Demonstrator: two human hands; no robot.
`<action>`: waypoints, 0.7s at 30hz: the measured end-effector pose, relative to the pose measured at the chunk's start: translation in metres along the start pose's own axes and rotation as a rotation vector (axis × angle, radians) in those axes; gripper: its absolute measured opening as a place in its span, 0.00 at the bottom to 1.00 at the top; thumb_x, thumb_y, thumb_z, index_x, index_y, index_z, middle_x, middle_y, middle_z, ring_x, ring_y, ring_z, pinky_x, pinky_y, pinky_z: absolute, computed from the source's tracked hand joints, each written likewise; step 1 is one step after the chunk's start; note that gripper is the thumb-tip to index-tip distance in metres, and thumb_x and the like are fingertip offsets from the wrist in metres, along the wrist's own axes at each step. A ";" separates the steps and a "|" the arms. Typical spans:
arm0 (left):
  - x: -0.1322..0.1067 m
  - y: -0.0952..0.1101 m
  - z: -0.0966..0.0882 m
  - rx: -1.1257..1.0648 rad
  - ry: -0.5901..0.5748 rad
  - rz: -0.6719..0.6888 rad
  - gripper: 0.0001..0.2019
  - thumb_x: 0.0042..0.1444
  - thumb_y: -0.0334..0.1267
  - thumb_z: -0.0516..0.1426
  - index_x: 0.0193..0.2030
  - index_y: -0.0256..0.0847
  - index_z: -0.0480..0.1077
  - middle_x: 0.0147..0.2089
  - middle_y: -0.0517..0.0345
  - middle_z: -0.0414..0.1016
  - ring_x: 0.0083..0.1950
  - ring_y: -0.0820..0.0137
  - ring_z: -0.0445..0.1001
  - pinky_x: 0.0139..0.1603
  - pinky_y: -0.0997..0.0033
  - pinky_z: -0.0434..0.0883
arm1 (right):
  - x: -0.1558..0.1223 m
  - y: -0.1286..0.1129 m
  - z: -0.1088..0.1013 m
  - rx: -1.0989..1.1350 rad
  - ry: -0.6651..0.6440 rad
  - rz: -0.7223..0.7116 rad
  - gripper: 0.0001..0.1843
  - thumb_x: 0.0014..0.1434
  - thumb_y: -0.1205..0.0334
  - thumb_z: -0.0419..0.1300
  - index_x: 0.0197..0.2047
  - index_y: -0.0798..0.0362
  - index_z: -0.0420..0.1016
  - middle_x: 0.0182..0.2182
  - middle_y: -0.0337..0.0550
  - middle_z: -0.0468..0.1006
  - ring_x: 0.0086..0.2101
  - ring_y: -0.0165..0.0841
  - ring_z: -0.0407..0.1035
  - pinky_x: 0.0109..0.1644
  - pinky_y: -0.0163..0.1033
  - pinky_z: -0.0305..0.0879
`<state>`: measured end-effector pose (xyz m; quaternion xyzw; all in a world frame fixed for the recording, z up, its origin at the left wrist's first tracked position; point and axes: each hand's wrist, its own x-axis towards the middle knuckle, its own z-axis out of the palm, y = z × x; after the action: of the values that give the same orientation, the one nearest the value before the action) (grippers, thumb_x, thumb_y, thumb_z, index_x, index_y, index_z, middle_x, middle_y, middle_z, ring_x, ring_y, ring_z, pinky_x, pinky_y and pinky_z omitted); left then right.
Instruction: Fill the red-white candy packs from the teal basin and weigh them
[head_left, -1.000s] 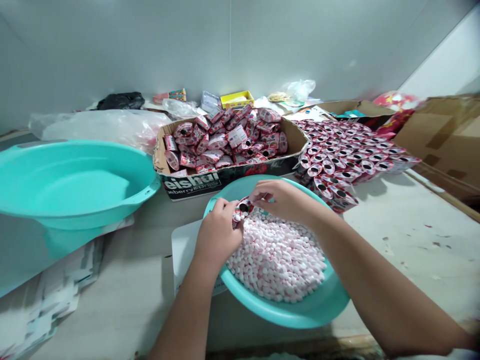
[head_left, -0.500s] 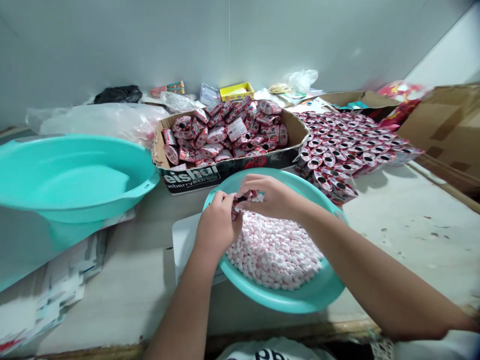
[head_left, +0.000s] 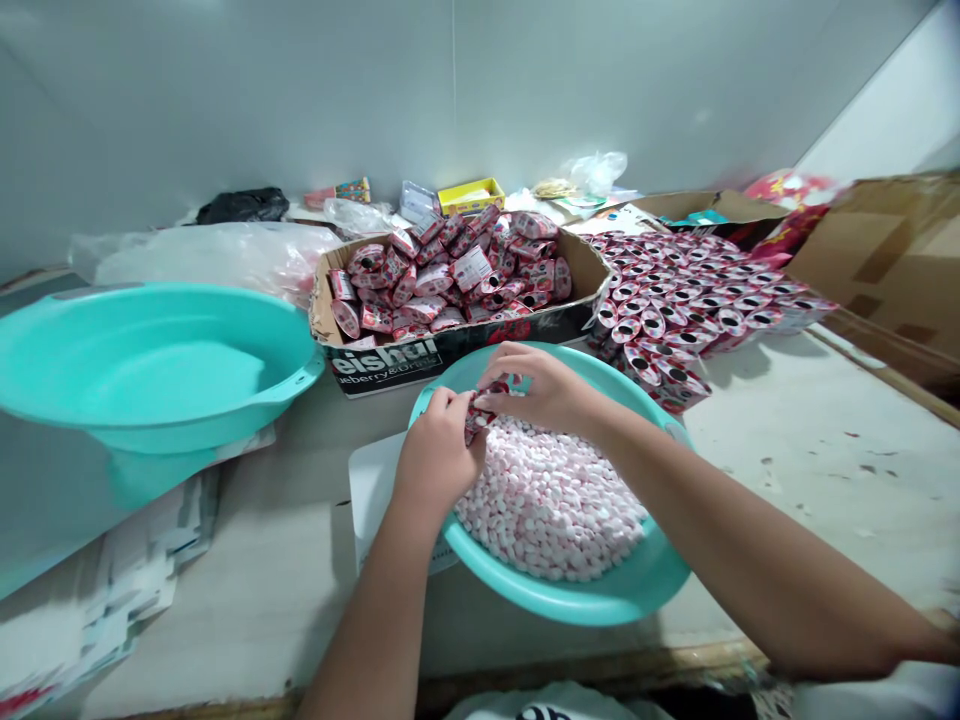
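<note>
Above the far left part of a turquoise basin (head_left: 559, 604), my left hand (head_left: 439, 450) is closed around a small red-and-pink candy box (head_left: 474, 418). My right hand (head_left: 536, 385) is at the same box, its thumb and fingers closed at the box's top. White tablets show at the box's opening, by the right fingertips; whether the fingers pinch the box or tablets is partly hidden. Many pale pink and white tablets (head_left: 555, 500) lie heaped in the basin below both hands.
A cardboard carton (head_left: 390, 365) behind the basin holds a pile of similar small boxes. More boxes with dark oval openings (head_left: 675, 300) stand packed at the right. A second turquoise basin (head_left: 150, 350) is at the left, near flat white card pieces (head_left: 142, 590). A large carton (head_left: 892, 260) stands far right.
The dark opening of the candy box is now covered by white tablets and the right fingertips. Both hands stay nearly in place; the camera view has shifted slightly.
</note>
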<state>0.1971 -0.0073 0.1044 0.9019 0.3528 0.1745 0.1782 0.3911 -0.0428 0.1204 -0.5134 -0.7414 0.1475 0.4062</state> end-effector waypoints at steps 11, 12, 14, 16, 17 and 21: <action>-0.001 0.003 0.001 0.053 0.031 -0.036 0.12 0.59 0.31 0.61 0.50 0.41 0.72 0.48 0.54 0.70 0.45 0.61 0.74 0.41 0.67 0.69 | -0.002 0.018 0.002 0.073 0.010 0.174 0.21 0.61 0.49 0.64 0.52 0.53 0.78 0.48 0.51 0.77 0.48 0.39 0.72 0.56 0.47 0.70; -0.001 0.003 0.001 0.047 0.039 -0.039 0.13 0.59 0.32 0.61 0.51 0.42 0.72 0.49 0.54 0.71 0.46 0.61 0.74 0.41 0.67 0.69 | -0.002 0.017 -0.002 0.110 0.004 0.214 0.21 0.62 0.48 0.63 0.51 0.54 0.78 0.47 0.51 0.78 0.46 0.38 0.73 0.54 0.46 0.71; -0.001 0.003 0.002 0.037 0.050 -0.044 0.15 0.60 0.32 0.61 0.54 0.42 0.72 0.49 0.54 0.71 0.46 0.61 0.75 0.42 0.67 0.70 | -0.003 0.015 -0.011 0.161 -0.014 0.278 0.21 0.62 0.47 0.62 0.49 0.56 0.77 0.44 0.51 0.79 0.43 0.38 0.74 0.50 0.44 0.72; 0.000 0.003 0.002 0.030 0.052 -0.043 0.17 0.60 0.32 0.61 0.57 0.43 0.71 0.50 0.54 0.71 0.46 0.61 0.75 0.42 0.66 0.70 | -0.004 0.015 -0.018 0.153 -0.059 0.299 0.19 0.60 0.50 0.63 0.47 0.56 0.77 0.41 0.49 0.80 0.41 0.37 0.74 0.47 0.42 0.71; 0.000 0.003 0.002 0.028 0.049 -0.039 0.18 0.60 0.32 0.61 0.57 0.43 0.72 0.50 0.54 0.71 0.46 0.61 0.75 0.43 0.66 0.70 | -0.004 0.015 -0.020 0.141 -0.098 0.300 0.17 0.59 0.52 0.64 0.46 0.56 0.78 0.39 0.48 0.80 0.40 0.37 0.74 0.46 0.41 0.71; 0.000 0.002 0.002 0.036 0.029 -0.035 0.18 0.60 0.31 0.59 0.57 0.42 0.72 0.50 0.54 0.71 0.46 0.61 0.75 0.43 0.66 0.69 | -0.004 0.018 -0.020 0.159 -0.211 0.311 0.16 0.56 0.54 0.65 0.44 0.55 0.78 0.40 0.46 0.81 0.38 0.35 0.74 0.43 0.39 0.70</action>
<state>0.1994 -0.0092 0.1040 0.8961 0.3740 0.1780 0.1596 0.4180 -0.0426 0.1200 -0.5696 -0.6777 0.3194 0.3381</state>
